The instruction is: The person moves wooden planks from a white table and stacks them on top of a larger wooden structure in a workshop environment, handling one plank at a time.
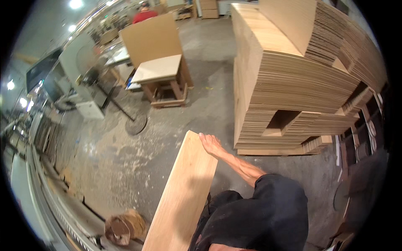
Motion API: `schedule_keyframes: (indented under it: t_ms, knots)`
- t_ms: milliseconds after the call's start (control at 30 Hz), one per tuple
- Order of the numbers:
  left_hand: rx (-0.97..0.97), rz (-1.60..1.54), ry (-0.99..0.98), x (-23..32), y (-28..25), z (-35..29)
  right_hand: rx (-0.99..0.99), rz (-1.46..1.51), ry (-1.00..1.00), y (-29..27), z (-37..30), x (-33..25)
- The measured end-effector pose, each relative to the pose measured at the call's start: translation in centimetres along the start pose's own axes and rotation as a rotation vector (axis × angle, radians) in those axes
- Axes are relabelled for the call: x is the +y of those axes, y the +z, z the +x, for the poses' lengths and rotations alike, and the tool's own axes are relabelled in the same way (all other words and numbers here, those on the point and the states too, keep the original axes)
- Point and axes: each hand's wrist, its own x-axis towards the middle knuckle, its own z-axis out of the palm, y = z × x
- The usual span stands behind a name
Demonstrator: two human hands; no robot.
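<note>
A long, pale wooden board (pixel 184 188) slants from the lower edge of the head view up toward the middle. My right hand (pixel 210 144) grips its far end at the right corner, fingers over the edge. That arm reaches out from a dark sleeve at the lower right. The near end of the board runs out of the picture. My left hand does not show. A sliver of skin appears at the lower edge, too little to tell which part it is.
To the right rises a tall stack of brown panels (pixel 289 88). Ahead stand a small wooden table (pixel 159 69) and a round-based metal stand (pixel 136 124). A bucket-like container (pixel 119 230) sits at lower left beside long rails (pixel 58 209). A person in red (pixel 145 16) is far back.
</note>
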Motion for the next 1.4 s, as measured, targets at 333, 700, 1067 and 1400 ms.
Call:
schedule_keyframes:
  t_ms: [333, 700, 1067, 1400]
  knots:
    - [-0.374, -0.107, -0.061, -0.1, 16.2, 23.0, 0.377, -0.051, 0.104, -6.3, 7.6, -1.2]
    - [-0.796, -0.260, -0.086, 3.3, 33.6, 44.7, 0.763, -0.708, 0.022, -19.5, 9.0, -11.7]
    - [-1.160, -0.446, 0.291, 16.6, 64.8, 50.3, 1.461, -0.203, 0.094, -29.7, 5.0, -17.7]
    - [-1.554, -0.671, 0.461, 27.8, 92.4, 45.9, 1.914, -0.341, 0.174, -30.9, 5.3, -18.8]
